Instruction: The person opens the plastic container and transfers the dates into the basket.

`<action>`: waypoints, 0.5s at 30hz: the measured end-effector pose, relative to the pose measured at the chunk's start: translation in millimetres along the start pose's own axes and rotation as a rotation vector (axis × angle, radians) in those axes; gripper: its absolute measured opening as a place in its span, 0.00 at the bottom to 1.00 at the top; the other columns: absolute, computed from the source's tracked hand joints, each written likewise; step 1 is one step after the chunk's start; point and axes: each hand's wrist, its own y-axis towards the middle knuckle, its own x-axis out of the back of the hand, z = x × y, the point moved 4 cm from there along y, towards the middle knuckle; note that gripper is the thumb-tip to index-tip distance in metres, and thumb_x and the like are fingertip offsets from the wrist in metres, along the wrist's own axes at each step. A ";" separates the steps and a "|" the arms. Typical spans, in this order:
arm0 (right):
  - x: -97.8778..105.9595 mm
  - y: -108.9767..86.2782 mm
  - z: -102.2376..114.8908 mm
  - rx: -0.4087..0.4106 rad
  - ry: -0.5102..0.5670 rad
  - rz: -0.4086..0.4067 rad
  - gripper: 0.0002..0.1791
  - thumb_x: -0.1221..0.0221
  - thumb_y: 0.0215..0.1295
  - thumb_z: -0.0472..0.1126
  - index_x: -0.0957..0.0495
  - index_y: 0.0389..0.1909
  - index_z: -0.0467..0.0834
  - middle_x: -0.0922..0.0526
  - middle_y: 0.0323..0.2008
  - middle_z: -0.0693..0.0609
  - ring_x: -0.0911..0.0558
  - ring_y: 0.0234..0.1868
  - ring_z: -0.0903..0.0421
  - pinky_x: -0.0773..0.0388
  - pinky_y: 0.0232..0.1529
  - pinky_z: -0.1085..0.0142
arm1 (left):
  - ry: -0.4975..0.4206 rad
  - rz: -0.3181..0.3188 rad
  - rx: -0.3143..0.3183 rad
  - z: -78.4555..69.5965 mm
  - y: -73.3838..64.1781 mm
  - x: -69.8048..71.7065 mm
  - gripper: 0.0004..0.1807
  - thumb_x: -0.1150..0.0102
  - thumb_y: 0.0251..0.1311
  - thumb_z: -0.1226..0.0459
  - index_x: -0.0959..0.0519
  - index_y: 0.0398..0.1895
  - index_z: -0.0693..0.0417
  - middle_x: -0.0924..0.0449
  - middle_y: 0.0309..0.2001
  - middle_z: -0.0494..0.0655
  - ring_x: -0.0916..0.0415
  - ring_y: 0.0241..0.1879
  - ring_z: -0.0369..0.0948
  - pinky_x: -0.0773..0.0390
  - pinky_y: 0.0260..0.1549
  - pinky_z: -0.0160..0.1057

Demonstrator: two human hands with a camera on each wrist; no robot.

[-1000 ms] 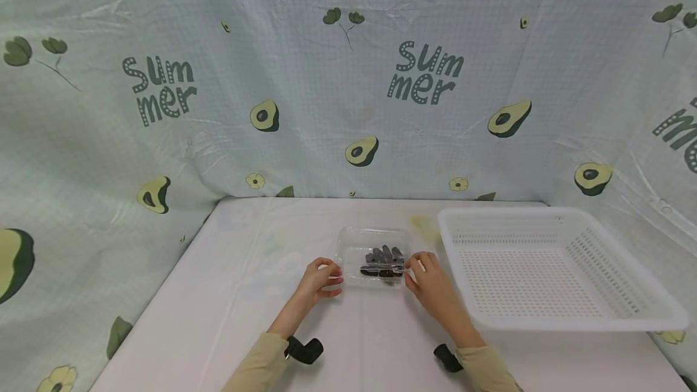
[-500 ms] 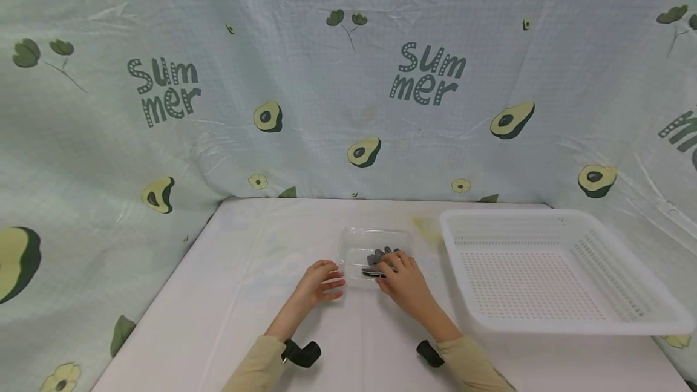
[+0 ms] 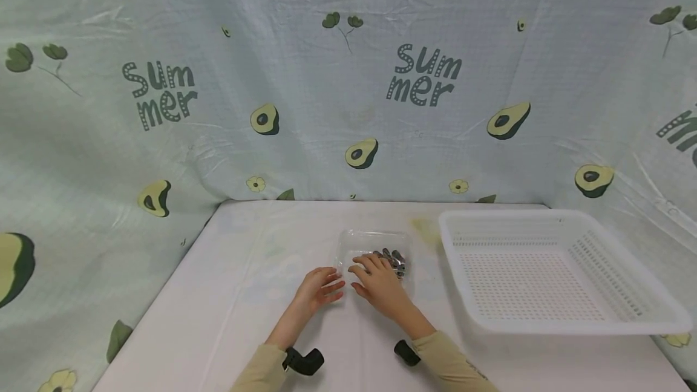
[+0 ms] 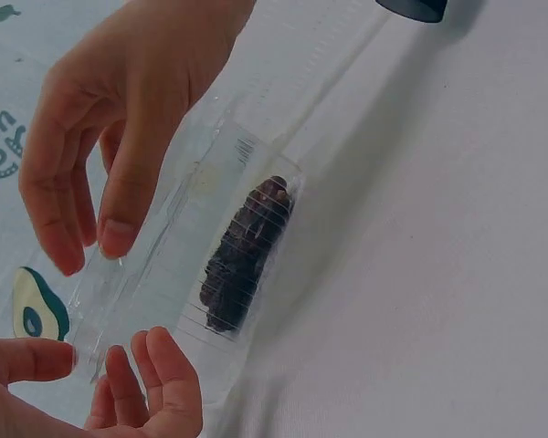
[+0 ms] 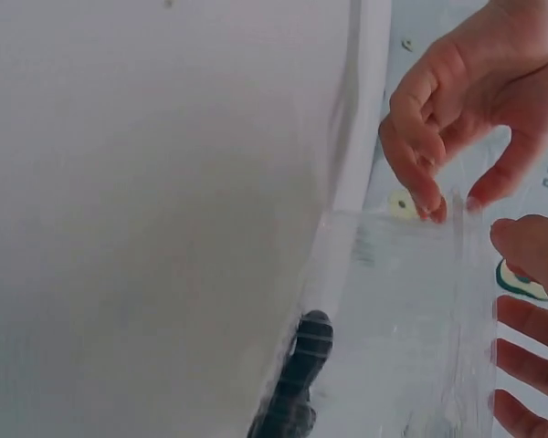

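Note:
A clear plastic clamshell box (image 3: 354,242) lies in the middle of the table. Dark, elongated pieces (image 3: 396,259) are heaped toward its right end and show through its wall in the left wrist view. My left hand (image 3: 320,286) is at the box's left end, thumb and fingers spread apart at its edge. Over the front part of the box reaches my right hand (image 3: 377,286), fingers loosely extended, hiding some of the contents. In the left wrist view the right hand (image 4: 119,128) has its thumb and fingertips right at the box's rim, facing the left hand (image 4: 146,392).
To the right stands a large white perforated plastic basket (image 3: 536,283). A white cloth (image 3: 245,283) covers the table. Behind it hangs a pale curtain (image 3: 305,77) printed with avocados and lettering. Black cameras (image 3: 305,362) are worn at both wrists.
My right hand has moved from the box's right end leftward across its front, toward the left hand. The left hand stays at the left end.

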 end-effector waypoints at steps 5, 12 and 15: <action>-4.2 2.8 7.2 0.009 0.002 0.024 0.18 0.35 0.48 0.46 0.25 0.41 0.49 0.23 0.46 0.53 0.26 0.49 0.55 0.30 0.44 0.61 | -0.083 -0.007 0.044 4.6 0.3 -1.0 0.12 0.54 0.60 0.64 0.34 0.43 0.62 0.29 0.32 0.44 0.25 0.32 0.38 0.24 0.34 0.38; -9.5 4.4 9.3 0.014 0.025 0.072 0.18 0.35 0.49 0.46 0.24 0.43 0.49 0.22 0.48 0.53 0.25 0.51 0.54 0.30 0.49 0.60 | -0.194 0.035 0.073 9.3 -1.8 -2.4 0.13 0.56 0.61 0.62 0.35 0.46 0.62 0.29 0.32 0.43 0.27 0.33 0.38 0.26 0.35 0.36; -11.9 5.0 9.8 0.019 0.037 0.066 0.18 0.35 0.49 0.45 0.24 0.42 0.49 0.21 0.47 0.53 0.25 0.51 0.53 0.30 0.48 0.60 | -0.238 0.051 0.077 10.0 -3.3 -2.1 0.10 0.56 0.61 0.62 0.35 0.41 0.59 0.29 0.31 0.43 0.27 0.32 0.37 0.26 0.34 0.35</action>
